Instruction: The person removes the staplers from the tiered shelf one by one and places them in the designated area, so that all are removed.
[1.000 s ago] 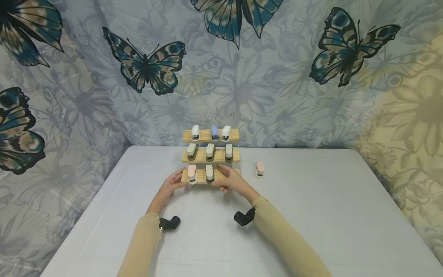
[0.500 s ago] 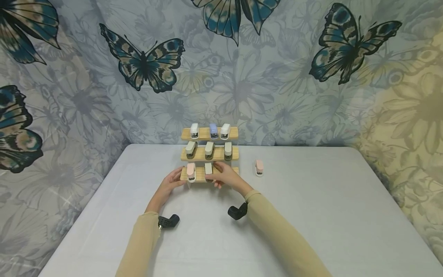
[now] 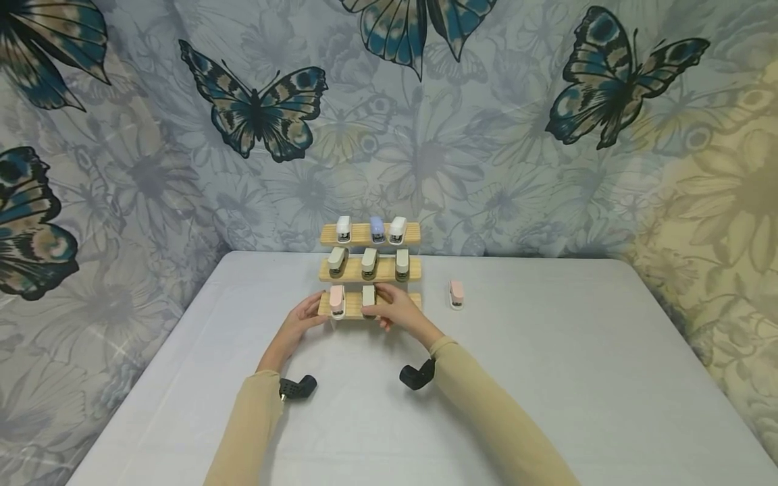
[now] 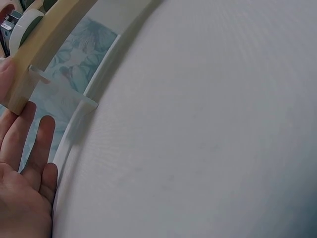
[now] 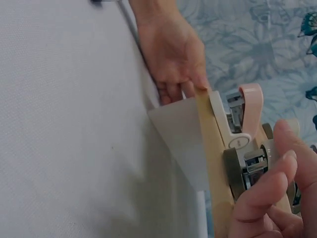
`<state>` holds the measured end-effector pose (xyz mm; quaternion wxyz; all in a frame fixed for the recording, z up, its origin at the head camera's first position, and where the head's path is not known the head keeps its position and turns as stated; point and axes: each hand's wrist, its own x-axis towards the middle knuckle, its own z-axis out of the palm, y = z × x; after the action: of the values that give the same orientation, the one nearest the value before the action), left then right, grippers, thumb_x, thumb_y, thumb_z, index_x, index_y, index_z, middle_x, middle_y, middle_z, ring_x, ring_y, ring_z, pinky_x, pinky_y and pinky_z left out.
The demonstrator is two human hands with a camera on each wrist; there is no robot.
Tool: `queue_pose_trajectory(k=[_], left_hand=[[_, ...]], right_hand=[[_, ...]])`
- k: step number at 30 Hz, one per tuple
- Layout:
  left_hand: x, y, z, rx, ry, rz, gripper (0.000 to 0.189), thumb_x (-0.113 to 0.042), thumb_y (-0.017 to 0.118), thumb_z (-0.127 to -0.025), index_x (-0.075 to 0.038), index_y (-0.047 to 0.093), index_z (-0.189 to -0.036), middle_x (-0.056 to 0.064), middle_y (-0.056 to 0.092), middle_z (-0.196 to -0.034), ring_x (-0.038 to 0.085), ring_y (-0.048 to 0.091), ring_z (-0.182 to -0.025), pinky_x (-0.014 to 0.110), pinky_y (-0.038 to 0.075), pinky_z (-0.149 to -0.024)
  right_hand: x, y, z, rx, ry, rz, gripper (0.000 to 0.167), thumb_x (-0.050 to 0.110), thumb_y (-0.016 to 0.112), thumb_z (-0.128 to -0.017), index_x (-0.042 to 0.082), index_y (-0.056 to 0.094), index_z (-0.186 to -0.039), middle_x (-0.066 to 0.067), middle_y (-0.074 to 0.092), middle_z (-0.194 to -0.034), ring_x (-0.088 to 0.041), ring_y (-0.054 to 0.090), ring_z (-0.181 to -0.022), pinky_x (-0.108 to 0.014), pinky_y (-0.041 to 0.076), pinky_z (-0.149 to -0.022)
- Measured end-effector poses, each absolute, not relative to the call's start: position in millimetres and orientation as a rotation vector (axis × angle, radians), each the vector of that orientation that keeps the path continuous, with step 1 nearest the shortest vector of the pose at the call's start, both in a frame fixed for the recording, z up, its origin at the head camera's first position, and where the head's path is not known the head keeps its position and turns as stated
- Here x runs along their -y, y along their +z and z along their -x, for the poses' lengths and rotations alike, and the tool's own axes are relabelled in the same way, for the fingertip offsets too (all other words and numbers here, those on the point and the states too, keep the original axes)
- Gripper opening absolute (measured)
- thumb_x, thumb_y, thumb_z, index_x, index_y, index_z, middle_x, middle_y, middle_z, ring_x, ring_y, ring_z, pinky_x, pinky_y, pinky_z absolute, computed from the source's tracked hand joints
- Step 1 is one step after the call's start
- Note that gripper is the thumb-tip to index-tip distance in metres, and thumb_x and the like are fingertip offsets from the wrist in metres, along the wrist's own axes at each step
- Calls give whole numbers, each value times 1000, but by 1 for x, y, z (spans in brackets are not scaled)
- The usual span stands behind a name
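A three-tier wooden rack (image 3: 353,306) stands on the table with small staplers on its tiers. My left hand (image 3: 299,320) grips the left end of the lowest tier, and in the left wrist view the thumb lies over the board with fingers below. On that tier, a pink stapler (image 5: 252,106) sits near the left hand. To its right is a grey-green stapler (image 3: 369,295), which my right hand (image 3: 402,312) pinches between thumb and finger. The right wrist view shows these fingers partly covering the grey-green stapler (image 5: 250,166).
Another pink stapler (image 3: 456,295) lies on the white table (image 3: 547,378) right of the rack. The middle tier bears grey-green staplers (image 3: 402,264); the top has two white staplers (image 3: 344,229) and a blue one (image 3: 377,230). A butterfly-patterned cloth (image 3: 437,169) hangs behind.
My right hand has moved slightly left along the lowest tier, from beside the grey-green stapler onto it. The left hand has kept its grip on the rack.
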<state>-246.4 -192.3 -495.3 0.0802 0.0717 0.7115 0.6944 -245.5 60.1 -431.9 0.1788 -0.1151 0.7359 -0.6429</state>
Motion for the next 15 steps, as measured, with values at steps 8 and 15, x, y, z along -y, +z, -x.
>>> queue_pose_trajectory(k=[8,15], left_hand=[[193,-496,246,-2135,2079,-247,65,-11,65,-81,-3,33,-136,14,34,-138,24,42,-114,43,24,-98],[192,-496,245,-2124,2096,-233,63,-10,64,-81,-4,34,-136,14,33,-139,28,37,-119,44,21,-100]], right_hand=[[-59,-434,242,-2196,-1787,237,79,26,75,-73,7,34,-137,-15,60,-89,-12,47,-41,-27,44,-43],[-60,-439,237,-2306,-1789,239,77,31,75,-72,8,38,-135,-11,55,-117,-13,46,-37,-30,44,-42]])
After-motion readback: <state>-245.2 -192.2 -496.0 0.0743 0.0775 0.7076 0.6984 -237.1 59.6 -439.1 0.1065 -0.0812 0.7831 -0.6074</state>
